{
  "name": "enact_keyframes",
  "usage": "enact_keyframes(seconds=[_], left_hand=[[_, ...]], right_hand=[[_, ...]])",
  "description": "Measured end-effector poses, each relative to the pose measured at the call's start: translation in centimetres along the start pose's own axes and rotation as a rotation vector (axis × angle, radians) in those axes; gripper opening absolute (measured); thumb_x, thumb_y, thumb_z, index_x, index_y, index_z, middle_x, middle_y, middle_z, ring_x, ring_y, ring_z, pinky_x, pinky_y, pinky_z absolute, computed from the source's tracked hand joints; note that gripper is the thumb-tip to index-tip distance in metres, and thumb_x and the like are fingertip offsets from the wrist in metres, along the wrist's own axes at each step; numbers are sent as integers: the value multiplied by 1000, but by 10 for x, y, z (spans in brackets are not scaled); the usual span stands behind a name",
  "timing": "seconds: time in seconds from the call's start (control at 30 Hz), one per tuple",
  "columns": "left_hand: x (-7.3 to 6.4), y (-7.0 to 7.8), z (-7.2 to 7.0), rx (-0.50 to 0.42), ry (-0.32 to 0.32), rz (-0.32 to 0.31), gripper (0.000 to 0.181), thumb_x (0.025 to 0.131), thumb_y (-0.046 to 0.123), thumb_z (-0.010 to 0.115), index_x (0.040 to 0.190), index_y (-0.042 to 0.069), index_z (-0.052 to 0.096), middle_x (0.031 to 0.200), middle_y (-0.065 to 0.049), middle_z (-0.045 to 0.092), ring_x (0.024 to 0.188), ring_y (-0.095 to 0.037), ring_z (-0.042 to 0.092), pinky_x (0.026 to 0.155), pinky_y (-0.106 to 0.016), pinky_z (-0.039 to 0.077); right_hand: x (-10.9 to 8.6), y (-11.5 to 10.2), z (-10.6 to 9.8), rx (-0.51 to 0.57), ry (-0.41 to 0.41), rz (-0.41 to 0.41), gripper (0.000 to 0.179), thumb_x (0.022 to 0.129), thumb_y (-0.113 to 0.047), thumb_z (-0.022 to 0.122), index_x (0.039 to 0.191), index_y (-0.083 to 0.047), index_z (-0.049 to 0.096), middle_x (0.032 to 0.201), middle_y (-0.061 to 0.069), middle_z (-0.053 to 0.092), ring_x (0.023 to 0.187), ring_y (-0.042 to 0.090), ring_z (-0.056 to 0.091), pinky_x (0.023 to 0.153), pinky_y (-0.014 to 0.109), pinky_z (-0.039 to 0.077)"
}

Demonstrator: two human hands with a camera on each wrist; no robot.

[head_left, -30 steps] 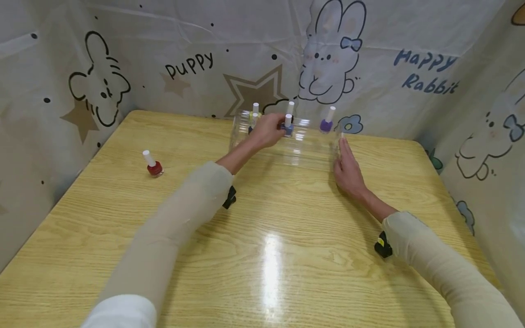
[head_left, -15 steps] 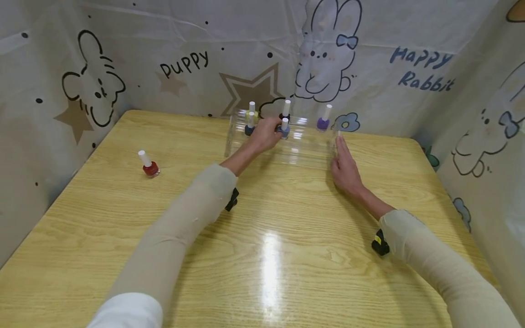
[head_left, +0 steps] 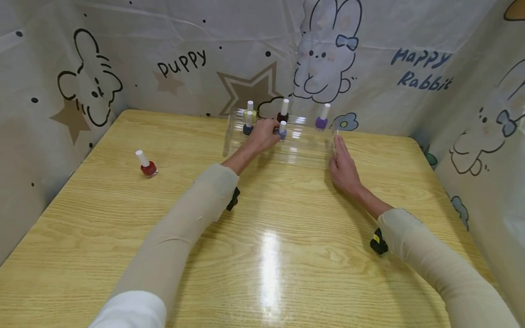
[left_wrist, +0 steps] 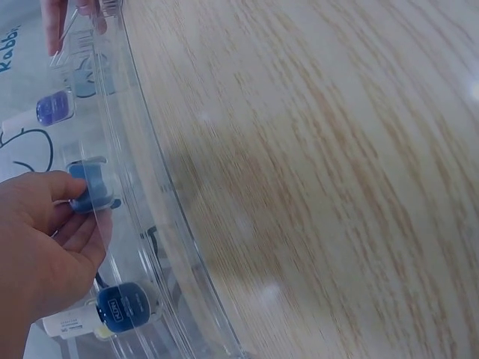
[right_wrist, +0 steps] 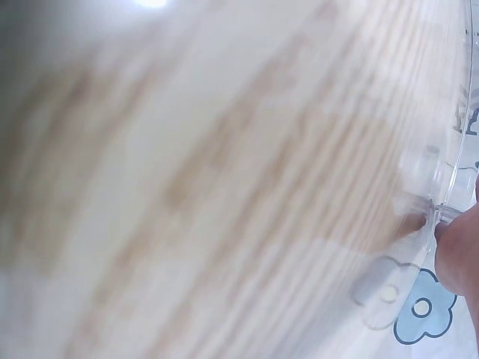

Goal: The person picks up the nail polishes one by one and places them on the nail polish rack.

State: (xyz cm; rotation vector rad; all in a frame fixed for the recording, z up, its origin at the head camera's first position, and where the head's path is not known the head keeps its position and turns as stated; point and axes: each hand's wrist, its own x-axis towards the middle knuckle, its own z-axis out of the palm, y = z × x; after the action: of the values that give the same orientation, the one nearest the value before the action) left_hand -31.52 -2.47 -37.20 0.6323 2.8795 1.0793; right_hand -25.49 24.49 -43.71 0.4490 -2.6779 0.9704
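Note:
A clear, stepped acrylic rack [head_left: 305,146] stands near the table's back edge. My left hand [head_left: 262,135] pinches a white-capped, light blue nail polish bottle [left_wrist: 93,187] on the rack's front part. Left of that hand stands a dark blue nail polish [left_wrist: 126,307], with a yellow one [head_left: 250,109] behind it. A very dark nail polish [head_left: 283,116] is just behind the held bottle, and a purple one [head_left: 321,122] stands further right. My right hand [head_left: 345,168] rests against the rack's right end, fingers straight along it.
A red nail polish bottle [head_left: 149,169] stands alone on the left of the wood-grain table [head_left: 320,264]. Printed cloth [head_left: 246,41] hangs close behind the rack and along both sides. Black wrist cameras [head_left: 379,241] sit under both sleeves.
My left hand has lowered the light blue bottle slightly toward the front of the rack, uncovering more of the dark bottle behind. My right hand stays at the rack's end. The head view has shifted slightly.

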Motion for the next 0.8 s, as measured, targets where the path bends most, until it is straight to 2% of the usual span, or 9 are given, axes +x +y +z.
enact_keyframes(seconds=[0.3, 0.53, 0.8], left_hand=[[2, 0, 0, -11, -7, -9, 27, 96, 1, 58, 121, 0, 68, 113, -14, 69, 87, -22, 61, 75, -31, 49], [2, 1, 0, -3, -5, -31, 34, 95, 3, 59, 128, 1, 66, 118, -14, 68, 96, -23, 63, 80, -32, 51], [2, 0, 1, -20, -5, -40, 25, 95, 6, 61, 118, -1, 69, 110, -14, 68, 87, -22, 60, 73, -31, 48]], right_hand=[[1, 0, 0, -1, 1, 4, 61, 100, 6, 35, 156, 6, 12, 164, 20, 8, 151, 27, 7, 120, 40, 11], [1, -1, 0, 0, 6, 0, 60, 100, 6, 36, 156, 7, 13, 164, 21, 9, 151, 27, 7, 120, 41, 11], [0, -2, 0, 2, 13, 4, 60, 100, 6, 36, 156, 7, 13, 164, 20, 10, 150, 27, 8, 120, 41, 12]])
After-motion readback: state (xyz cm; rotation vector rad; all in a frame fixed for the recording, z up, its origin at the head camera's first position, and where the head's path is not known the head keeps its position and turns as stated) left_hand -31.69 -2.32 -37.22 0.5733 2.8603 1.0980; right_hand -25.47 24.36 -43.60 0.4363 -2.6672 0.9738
